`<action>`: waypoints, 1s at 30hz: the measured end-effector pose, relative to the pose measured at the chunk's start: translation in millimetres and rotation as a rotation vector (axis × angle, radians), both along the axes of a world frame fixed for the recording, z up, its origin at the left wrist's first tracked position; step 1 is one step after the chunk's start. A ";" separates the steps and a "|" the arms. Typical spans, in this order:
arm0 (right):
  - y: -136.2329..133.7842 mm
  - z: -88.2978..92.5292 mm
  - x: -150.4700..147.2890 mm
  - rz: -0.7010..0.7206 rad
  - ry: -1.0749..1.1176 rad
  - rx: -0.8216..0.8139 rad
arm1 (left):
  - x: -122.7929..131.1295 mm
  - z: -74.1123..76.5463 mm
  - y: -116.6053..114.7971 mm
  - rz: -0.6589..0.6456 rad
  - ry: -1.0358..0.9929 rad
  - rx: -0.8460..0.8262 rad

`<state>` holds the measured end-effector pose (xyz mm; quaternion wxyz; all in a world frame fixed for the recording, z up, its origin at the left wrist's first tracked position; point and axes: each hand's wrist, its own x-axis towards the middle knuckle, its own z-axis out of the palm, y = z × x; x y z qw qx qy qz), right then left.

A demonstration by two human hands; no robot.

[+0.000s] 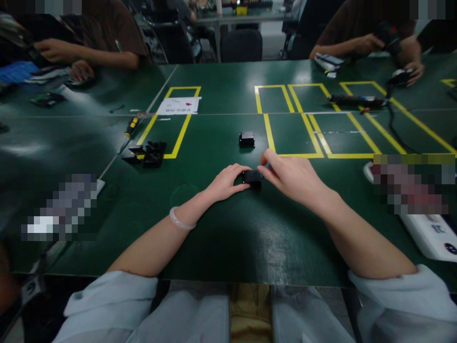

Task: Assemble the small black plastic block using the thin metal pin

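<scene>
On the green table a small black rectangular part (253, 178) sits between the thumb and fingers of my left hand (228, 181), which steadies it from its left side. My right hand (289, 175) is at the part's right edge, thumb and forefinger pinched together. Whatever those fingertips hold, if anything, is too small to make out. Just beyond them lies a similar black part (246, 139) with a grey top, touched by neither hand.
Several black parts (153, 154) lie to the left, near a yellow-and-black screwdriver (132, 126). A paper label (179, 105) is on the yellow-taped table. A black electric screwdriver (357, 100) lies at right. Two people work opposite. A white device (424, 231) stands right.
</scene>
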<state>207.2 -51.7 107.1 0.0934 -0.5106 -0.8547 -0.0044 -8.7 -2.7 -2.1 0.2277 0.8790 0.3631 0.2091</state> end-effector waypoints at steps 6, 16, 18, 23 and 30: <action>0.0 -1.1 0.2 0.000 -0.017 0.003 | -0.3 -0.1 -0.3 0.001 0.001 0.001; 0.2 -3.0 0.6 0.014 0.012 0.015 | 0.2 0.9 -0.3 -0.007 -0.006 -0.004; -0.6 -2.1 0.3 0.017 0.016 0.015 | 0.2 0.4 -0.3 -0.009 -0.005 -0.003; -1.6 0.6 -0.4 0.011 0.025 -0.002 | 0.2 -0.6 -0.4 -0.002 -0.010 0.009; 1.1 -2.9 1.0 0.008 -0.001 0.008 | -0.3 -1.3 0.6 -0.008 -0.008 0.008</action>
